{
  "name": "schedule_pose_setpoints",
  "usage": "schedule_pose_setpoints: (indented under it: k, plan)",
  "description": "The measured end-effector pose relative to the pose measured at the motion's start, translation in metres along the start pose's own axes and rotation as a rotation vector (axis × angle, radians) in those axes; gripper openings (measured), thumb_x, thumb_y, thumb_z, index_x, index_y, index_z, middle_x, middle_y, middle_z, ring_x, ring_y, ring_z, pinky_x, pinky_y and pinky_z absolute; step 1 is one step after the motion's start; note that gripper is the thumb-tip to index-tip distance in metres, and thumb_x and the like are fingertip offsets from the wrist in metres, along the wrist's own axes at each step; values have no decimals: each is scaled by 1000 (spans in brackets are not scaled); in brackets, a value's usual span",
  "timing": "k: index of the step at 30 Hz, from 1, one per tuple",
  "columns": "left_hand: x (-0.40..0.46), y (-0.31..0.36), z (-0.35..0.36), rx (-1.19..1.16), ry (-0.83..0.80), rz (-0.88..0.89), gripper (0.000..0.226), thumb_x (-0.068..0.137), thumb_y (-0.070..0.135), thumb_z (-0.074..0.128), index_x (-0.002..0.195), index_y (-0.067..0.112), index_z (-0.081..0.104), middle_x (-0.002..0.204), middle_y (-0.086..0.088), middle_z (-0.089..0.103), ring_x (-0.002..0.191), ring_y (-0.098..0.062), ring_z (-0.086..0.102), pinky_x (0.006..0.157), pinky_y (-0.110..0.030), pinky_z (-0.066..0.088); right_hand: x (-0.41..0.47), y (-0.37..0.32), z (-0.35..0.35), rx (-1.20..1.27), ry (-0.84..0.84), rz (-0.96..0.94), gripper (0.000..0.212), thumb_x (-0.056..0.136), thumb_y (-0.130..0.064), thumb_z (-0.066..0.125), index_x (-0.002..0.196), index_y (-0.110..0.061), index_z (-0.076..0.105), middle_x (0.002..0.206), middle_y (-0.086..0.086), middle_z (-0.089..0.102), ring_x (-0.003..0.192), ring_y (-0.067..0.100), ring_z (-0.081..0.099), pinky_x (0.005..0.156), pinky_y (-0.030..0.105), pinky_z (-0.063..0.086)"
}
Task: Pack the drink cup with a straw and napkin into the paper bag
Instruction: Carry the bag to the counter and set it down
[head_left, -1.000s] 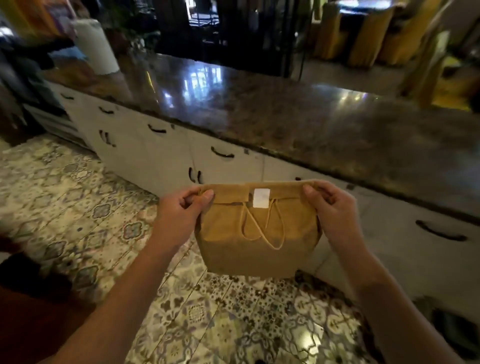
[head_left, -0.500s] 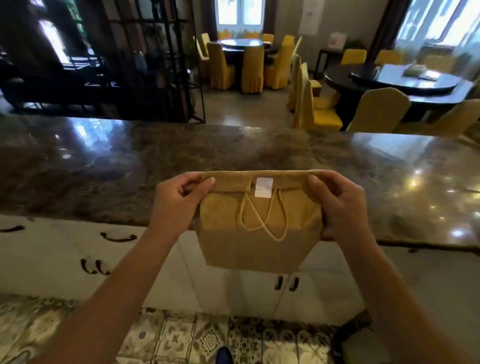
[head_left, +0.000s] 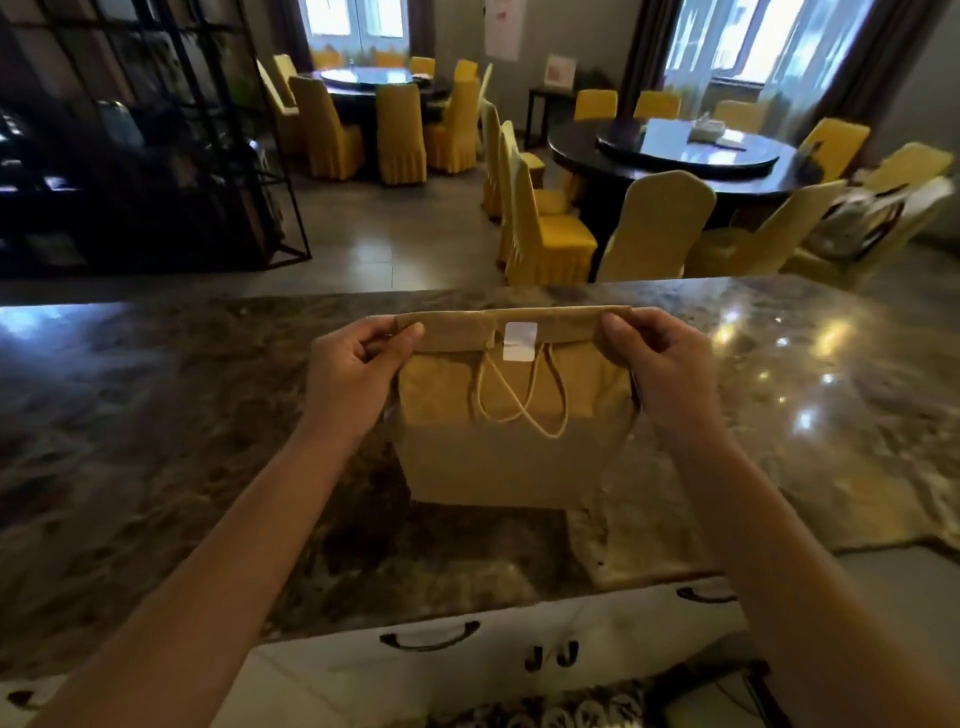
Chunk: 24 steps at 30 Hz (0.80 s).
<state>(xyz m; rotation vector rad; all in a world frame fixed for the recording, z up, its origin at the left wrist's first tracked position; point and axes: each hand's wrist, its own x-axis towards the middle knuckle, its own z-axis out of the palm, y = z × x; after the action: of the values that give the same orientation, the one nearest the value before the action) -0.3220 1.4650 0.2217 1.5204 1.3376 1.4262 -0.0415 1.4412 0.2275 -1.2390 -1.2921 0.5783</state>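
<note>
A brown paper bag (head_left: 498, 457) is upright over the dark marble counter (head_left: 156, 441), its bottom at or just above the stone. Its top is folded over and held down by a white sticker (head_left: 518, 341). Two cord handles hang down its front. My left hand (head_left: 358, 374) pinches the folded top at its left corner, and my right hand (head_left: 660, 374) pinches the right corner. The cup, straw and napkin are not visible; the bag's inside is hidden.
White cabinet drawers with dark handles (head_left: 431, 639) run under the counter's near edge. Beyond the counter are round dark tables (head_left: 675, 156) with yellow-covered chairs (head_left: 654, 228), and a black metal shelf frame (head_left: 208, 156) stands at the left.
The view has swung from the tiled floor and cabinets up to face the counter. Both hands have carried the sealed bag forward over the countertop, grip unchanged.
</note>
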Motion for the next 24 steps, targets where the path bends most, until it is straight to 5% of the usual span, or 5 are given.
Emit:
schedule_pose_setpoints:
  k: [11, 24]
  plan:
    - [112, -31, 66, 43, 107, -10, 12, 96, 23, 69, 108, 20, 73, 86, 11, 73, 71, 9, 70, 62, -9, 53, 148, 76, 21, -61, -61, 64, 15, 96, -31, 68, 106, -23, 75, 92, -9, 76, 86, 1, 72, 78, 22, 61]
    - [137, -72, 93, 53, 107, -99, 8, 97, 20, 69, 100, 25, 73, 92, 7, 75, 80, 4, 73, 67, -11, 55, 188, 135, 29, -80, -193, 42, 12, 99, -28, 65, 106, -23, 74, 94, -5, 75, 89, 7, 71, 80, 25, 60]
